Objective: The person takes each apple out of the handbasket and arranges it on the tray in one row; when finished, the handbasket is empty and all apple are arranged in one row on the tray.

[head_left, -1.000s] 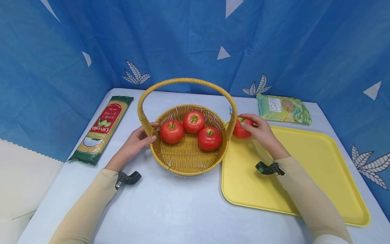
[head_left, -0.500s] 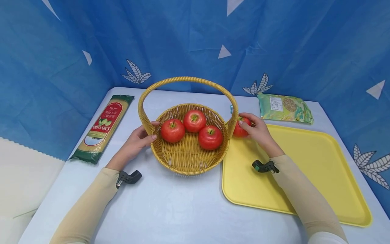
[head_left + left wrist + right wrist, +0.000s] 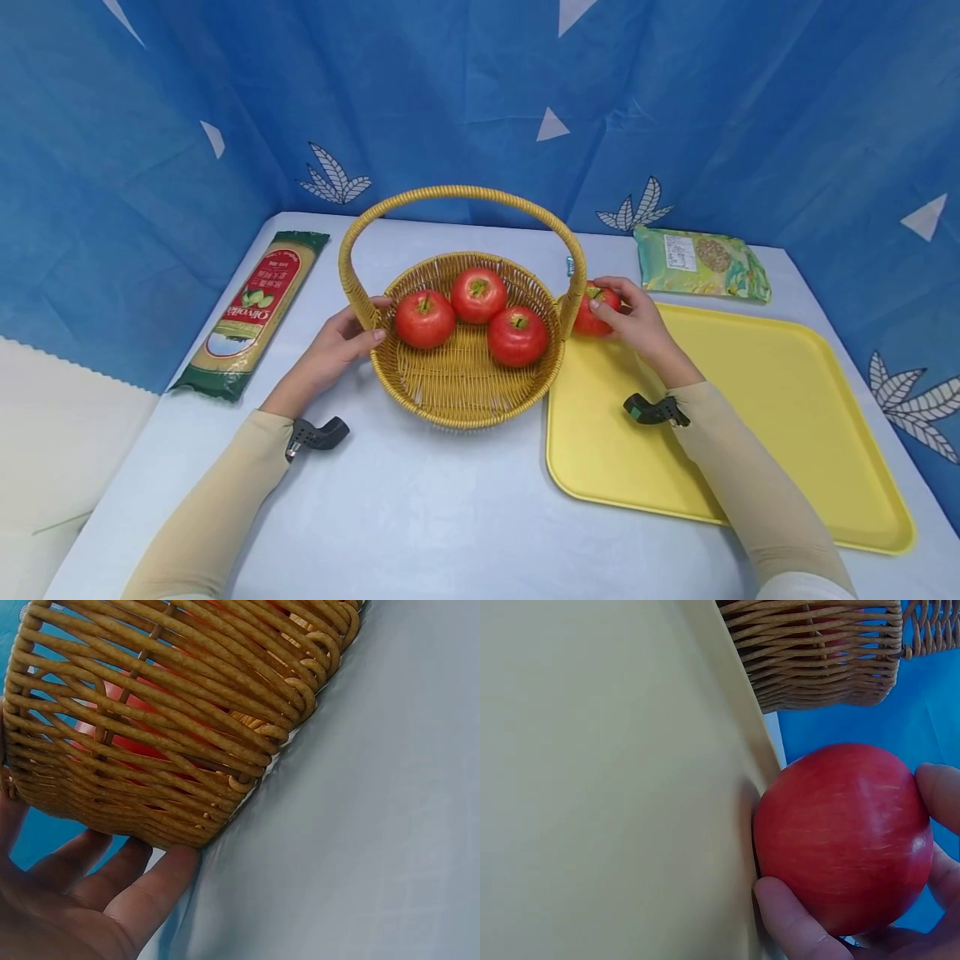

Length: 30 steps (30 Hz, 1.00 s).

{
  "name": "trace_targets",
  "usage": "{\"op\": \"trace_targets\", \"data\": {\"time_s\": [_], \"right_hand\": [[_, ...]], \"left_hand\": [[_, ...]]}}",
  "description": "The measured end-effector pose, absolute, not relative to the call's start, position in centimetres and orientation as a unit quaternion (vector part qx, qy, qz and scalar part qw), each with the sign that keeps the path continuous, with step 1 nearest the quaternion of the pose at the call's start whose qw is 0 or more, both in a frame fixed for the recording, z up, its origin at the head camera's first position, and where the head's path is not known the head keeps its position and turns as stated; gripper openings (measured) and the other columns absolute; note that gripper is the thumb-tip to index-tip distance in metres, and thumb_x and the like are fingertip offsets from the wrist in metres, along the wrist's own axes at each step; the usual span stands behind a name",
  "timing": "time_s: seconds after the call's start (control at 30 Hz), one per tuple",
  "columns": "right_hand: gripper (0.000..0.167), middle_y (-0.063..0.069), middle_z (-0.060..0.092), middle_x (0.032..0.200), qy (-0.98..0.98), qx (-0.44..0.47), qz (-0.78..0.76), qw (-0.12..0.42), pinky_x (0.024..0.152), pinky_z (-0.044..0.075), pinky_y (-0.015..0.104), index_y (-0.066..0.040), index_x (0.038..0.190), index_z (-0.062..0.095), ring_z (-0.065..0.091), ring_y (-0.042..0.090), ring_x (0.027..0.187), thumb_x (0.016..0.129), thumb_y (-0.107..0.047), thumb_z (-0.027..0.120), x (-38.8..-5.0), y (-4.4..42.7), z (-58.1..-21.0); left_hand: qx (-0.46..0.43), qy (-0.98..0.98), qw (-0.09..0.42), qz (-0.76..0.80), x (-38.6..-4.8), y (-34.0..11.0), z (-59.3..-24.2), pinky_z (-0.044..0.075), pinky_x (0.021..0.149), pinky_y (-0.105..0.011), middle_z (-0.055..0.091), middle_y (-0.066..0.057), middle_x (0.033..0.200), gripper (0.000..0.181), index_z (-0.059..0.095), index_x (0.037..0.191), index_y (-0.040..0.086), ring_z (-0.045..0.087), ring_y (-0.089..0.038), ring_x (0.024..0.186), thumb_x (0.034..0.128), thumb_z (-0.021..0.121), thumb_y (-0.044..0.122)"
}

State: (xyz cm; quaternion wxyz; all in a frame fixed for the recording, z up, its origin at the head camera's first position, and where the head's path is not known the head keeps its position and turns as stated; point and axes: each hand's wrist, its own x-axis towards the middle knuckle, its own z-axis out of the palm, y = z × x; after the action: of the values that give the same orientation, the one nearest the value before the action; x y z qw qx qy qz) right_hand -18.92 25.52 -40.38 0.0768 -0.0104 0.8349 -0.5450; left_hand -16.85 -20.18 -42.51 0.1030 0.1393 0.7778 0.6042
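Note:
A woven wicker basket [image 3: 457, 393] with a tall arched handle stands mid-table, holding three red apples [image 3: 425, 320]. My left hand [image 3: 337, 342] grips its left side by the handle's base, thumb over the rim. In the left wrist view, several fingertips [image 3: 169, 874] press the outside of the weave. Beyond the basket's right side, my right hand [image 3: 637, 321] holds another red apple [image 3: 592, 321] between thumb and fingers. That apple sits low at the far left corner of a yellow tray [image 3: 622, 442]; the right wrist view shows it against the tray surface.
A pack of spaghetti [image 3: 251, 321] lies along the table's left edge. Behind the tray lies a green food packet [image 3: 701, 265]. A small wrapped item [image 3: 570, 267] shows just beyond the handle. Blue curtain [image 3: 465, 100] hangs behind the white table [image 3: 420, 508].
My right hand and its apple shift only very slightly. The left hand keeps its grip on the basket. Nothing else has visibly moved.

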Motion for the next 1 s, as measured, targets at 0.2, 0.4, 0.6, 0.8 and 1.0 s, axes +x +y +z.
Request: {"op": "trace_targets", "data": {"time_s": [0.2,0.4,0.6,0.8,1.0], "right_hand": [[0.054,0.024,0.045,0.150,0.837,-0.015,-0.542,0.073,0.074,0.063,0.031,-0.007,0.151,0.041,0.054,0.041,0.124,0.103,-0.024,0.059,-18.76,25.49,-40.42],[0.054,0.024,0.045,0.149,0.839,-0.017,-0.539,0.075,0.074,0.063,0.030,-0.007,0.151,0.041,0.055,0.040,0.123,0.103,-0.024,0.059,-18.71,25.43,-40.24],[0.052,0.023,0.045,0.147,0.843,-0.028,-0.532,0.076,0.075,0.062,0.026,-0.006,0.149,0.042,0.059,0.031,0.116,0.103,-0.023,0.059,-18.84,25.52,-40.19],[0.052,0.024,0.046,0.148,0.850,-0.038,-0.521,0.069,0.075,0.058,0.017,-0.005,0.148,0.043,0.058,0.027,0.112,0.103,-0.024,0.060,-18.93,25.73,-40.24],[0.058,0.024,0.039,0.157,0.865,-0.035,-0.495,0.066,0.091,0.060,0.033,-0.006,0.153,0.041,0.053,0.044,0.132,0.103,-0.030,0.060,-18.83,26.19,-39.54]], "left_hand": [[0.140,0.775,0.102,0.608,-16.85,-20.19,-42.65,0.042,0.102,-0.015,0.039,-0.015,0.162,0.052,0.045,0.150,0.006,0.040,-0.034,0.145,0.1008,0.059,0.013],[0.141,0.776,0.099,0.607,-16.87,-20.16,-42.64,0.044,0.102,-0.016,0.041,-0.015,0.160,0.051,0.046,0.150,0.007,0.045,-0.025,0.141,0.1007,0.059,0.014],[0.141,0.777,0.098,0.606,-16.78,-20.20,-42.50,0.044,0.102,-0.015,0.042,-0.015,0.160,0.051,0.046,0.150,0.006,0.044,-0.025,0.140,0.1007,0.059,0.013],[0.141,0.776,0.099,0.607,-16.84,-20.21,-42.51,0.043,0.101,-0.014,0.041,-0.014,0.160,0.051,0.046,0.150,0.006,0.041,-0.033,0.144,0.1007,0.058,0.012],[0.140,0.778,0.100,0.605,-16.89,-20.19,-42.60,0.044,0.101,-0.015,0.043,-0.014,0.159,0.051,0.046,0.150,0.006,0.045,-0.027,0.140,0.1007,0.058,0.013]]}}
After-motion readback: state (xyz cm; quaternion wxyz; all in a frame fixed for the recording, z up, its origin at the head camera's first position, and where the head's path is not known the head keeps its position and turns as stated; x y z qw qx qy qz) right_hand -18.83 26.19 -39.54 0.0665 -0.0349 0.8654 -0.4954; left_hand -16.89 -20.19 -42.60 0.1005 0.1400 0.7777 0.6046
